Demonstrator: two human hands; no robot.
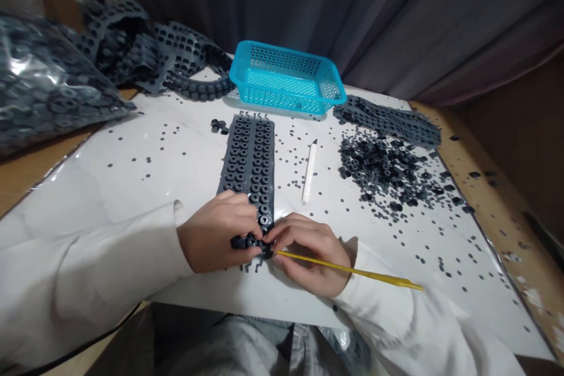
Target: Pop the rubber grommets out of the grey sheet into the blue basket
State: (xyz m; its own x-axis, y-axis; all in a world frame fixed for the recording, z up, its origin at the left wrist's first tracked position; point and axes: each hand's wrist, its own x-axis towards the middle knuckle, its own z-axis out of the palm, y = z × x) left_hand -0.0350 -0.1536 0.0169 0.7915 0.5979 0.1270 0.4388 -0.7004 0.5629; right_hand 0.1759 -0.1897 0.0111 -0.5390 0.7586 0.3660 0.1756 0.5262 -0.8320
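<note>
A dark grey rubber strip (249, 160) of moulded rings lies lengthwise on the white sheet (132, 188) in front of me. My left hand (215, 238) rests on its near end, fingers curled and pinching the strip's edge. My right hand (308, 258) is closed on a thin yellow stick (352, 271) that runs back to the right, its tip at the strip's near end. The fingertips of both hands meet at the last rings.
A turquoise basket (287, 77) stands at the back. Loose black rings (388, 167) are heaped at the right, with small black bits scattered about. A white pen-like tool (309, 172) lies beside the strip. More strips (145, 53) and a plastic bag (39, 88) are piled at the left.
</note>
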